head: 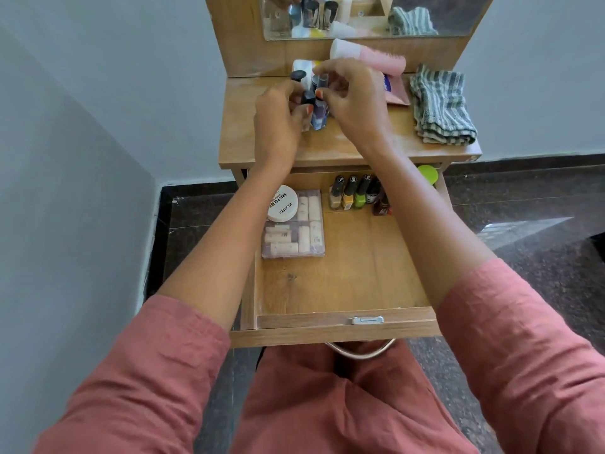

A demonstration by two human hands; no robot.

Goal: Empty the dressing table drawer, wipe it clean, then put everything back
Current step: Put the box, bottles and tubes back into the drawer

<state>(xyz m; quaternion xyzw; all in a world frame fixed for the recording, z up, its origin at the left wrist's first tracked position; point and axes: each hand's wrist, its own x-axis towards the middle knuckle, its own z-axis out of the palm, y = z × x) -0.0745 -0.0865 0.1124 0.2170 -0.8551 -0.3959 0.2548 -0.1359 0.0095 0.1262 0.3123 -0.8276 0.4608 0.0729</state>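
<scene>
The wooden drawer (343,283) is pulled out below the dressing table top (360,142). Inside it lie a white nail polish remover jar (282,203), a clear packet of small tubes (294,231), a row of nail polish bottles (355,191) at the back and a green lid (427,173) at the back right corner. On the table top stands a cluster of dark small bottles (318,108). My left hand (278,126) grips the bottles from the left. From the right, my right hand (353,96) pinches a bottle of the same cluster.
A folded green-and-white striped cloth (440,106) lies on the right of the table top. A pink tube (370,55) and a white container (302,67) lie by the mirror (425,14). A metal handle (366,319) sits on the drawer front. White walls flank the table.
</scene>
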